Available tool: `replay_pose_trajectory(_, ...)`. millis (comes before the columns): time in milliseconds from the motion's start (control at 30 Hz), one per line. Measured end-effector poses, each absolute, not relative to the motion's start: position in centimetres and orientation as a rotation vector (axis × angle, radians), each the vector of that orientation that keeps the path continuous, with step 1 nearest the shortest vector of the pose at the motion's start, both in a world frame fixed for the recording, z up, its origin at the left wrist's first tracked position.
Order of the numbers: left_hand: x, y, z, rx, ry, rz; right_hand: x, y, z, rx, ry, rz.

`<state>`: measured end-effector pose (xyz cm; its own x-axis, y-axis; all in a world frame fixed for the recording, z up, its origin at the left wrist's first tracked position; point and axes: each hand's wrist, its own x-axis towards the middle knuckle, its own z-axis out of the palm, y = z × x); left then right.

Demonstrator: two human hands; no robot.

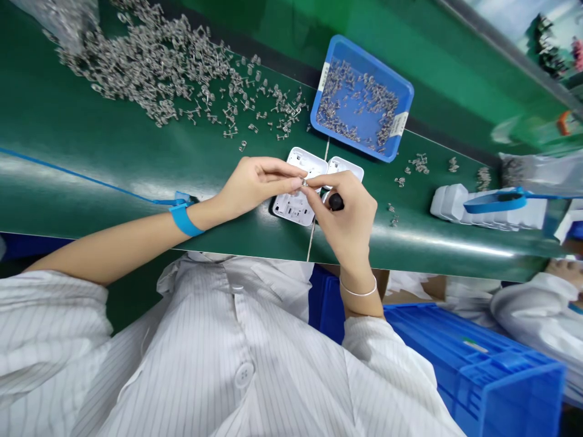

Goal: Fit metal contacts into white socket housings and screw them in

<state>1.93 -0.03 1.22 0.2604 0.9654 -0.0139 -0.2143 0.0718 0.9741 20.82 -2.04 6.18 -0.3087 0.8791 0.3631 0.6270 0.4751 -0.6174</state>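
Striped white cloth (pixel 237 340) on the person's front is closest, with a round button (pixel 245 374) on it. Past it, both hands meet over the green counter (pixel 136 164). The left hand (pixel 262 181) and the right hand (pixel 348 209) pinch one small metal spring (pixel 303 182) between their fingertips. A black knob (pixel 336 202) sits tucked in the right hand's palm. Just under the fingers lies a white plastic case (pixel 294 209), and a smaller white piece (pixel 347 166) is beside it. Behind them is a blue tray (pixel 350 143) with springs in it. It has two white labels (pixel 399 124), but their writing is too tiny to read. A big heap of springs (pixel 155 60) spreads out on the left. On the right, a blue strap (pixel 496 203) rests on white trays (pixel 449 203). Below, a blue crate (pixel 473 358) has a small green and white sticker (pixel 474 345), too blurry to read.
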Motion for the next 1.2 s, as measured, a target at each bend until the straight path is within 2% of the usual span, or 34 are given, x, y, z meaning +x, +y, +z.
replay_pose_trajectory(400,2.0,0.1,1.1,1.293,0.970,1.149,20.8,-0.7,6.8,-1.405,-1.935,0.760)
replay_pose_trajectory(700,1.0,1.7,-0.2,1.311,1.093,1.241,20.2,5.4,4.6,-1.608,-2.196,0.586)
replay_pose_trajectory(900,1.1,1.9,-1.3,1.290,1.101,1.183,19.4,5.8,3.9,-1.797,-2.234,0.538)
replay_pose_trajectory(1200,1.1,2.0,-1.2,1.282,1.120,1.135,19.8,5.7,3.1,-1.672,-2.287,0.479)
